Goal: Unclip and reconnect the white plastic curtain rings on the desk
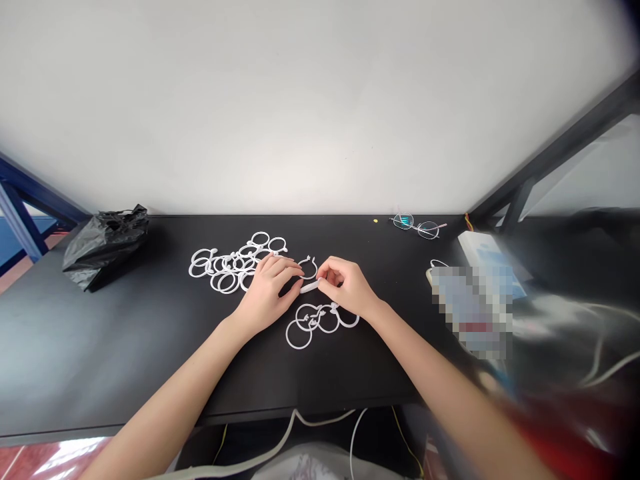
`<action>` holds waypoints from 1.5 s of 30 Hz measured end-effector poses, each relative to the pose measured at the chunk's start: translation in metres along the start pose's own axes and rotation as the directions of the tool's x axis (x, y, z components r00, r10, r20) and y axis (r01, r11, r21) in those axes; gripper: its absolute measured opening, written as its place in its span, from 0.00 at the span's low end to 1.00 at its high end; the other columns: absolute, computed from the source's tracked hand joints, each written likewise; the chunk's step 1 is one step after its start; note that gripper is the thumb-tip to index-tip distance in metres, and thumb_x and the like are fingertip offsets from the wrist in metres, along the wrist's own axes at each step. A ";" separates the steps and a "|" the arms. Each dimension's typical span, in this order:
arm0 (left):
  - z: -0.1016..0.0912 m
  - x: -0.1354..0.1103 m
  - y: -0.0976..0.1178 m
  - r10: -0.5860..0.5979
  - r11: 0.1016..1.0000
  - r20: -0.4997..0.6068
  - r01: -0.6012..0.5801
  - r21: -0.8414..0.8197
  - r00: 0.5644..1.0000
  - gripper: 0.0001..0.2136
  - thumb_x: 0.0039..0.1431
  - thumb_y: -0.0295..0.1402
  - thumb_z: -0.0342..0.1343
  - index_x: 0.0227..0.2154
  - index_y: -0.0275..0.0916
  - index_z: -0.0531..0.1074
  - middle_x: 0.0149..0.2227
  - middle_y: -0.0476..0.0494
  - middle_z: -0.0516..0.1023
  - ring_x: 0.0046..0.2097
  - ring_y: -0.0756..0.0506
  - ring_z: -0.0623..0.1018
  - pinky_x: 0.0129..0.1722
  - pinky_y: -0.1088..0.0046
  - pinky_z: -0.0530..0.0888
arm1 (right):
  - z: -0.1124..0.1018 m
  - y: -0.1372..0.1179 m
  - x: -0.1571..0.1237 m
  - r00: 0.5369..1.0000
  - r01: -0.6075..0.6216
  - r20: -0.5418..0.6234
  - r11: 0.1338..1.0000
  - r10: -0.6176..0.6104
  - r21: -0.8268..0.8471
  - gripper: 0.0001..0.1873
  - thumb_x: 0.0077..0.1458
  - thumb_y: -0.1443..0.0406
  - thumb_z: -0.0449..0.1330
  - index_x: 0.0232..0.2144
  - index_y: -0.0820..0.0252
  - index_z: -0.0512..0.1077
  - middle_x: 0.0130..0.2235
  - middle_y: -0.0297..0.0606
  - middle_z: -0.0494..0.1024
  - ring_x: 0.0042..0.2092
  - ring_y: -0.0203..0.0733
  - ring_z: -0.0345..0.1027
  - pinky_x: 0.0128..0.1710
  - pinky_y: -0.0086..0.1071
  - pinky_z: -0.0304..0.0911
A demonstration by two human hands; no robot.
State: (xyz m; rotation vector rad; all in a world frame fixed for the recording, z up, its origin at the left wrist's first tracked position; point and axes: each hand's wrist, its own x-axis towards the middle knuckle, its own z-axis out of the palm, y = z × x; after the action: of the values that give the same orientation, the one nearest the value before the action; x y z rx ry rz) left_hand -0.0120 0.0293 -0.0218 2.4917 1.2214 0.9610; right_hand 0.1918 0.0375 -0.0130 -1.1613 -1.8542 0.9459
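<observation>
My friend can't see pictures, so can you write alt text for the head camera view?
A person's left hand and right hand hold an open white ring at a black table. A pile of white rings lies beside them, a smaller cluster nearer, plus a black bag and glasses.

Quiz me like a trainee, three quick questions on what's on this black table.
1. True or false: the eyeglasses lie at the far edge of the table, clear of both hands.
2. What do the left hand and right hand hold between them? A an open white ring; B a pen; C a phone.
3. Which group of rings is bigger: the far pile beyond the left hand, or the near cluster by the right wrist?
Key: 1 true; 2 A; 3 the far pile.
</observation>
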 end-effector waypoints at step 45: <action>-0.007 0.004 0.012 -0.259 0.490 0.372 0.453 -0.744 0.891 0.16 0.58 0.40 0.61 0.45 0.36 0.76 0.36 0.43 0.82 0.38 0.45 0.81 0.42 0.68 0.81 | 0.003 -0.007 -0.006 0.990 -0.073 0.131 0.972 0.044 0.224 0.20 0.65 0.54 0.51 0.25 0.58 0.60 0.17 0.26 0.63 0.18 0.30 0.58 0.20 0.26 0.56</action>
State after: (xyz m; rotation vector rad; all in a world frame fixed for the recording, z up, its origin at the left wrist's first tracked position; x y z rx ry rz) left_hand -0.0074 0.0239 -0.0090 1.4554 0.8608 0.8364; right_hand 0.1885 0.0289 -0.0101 -1.0414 -1.7597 1.2556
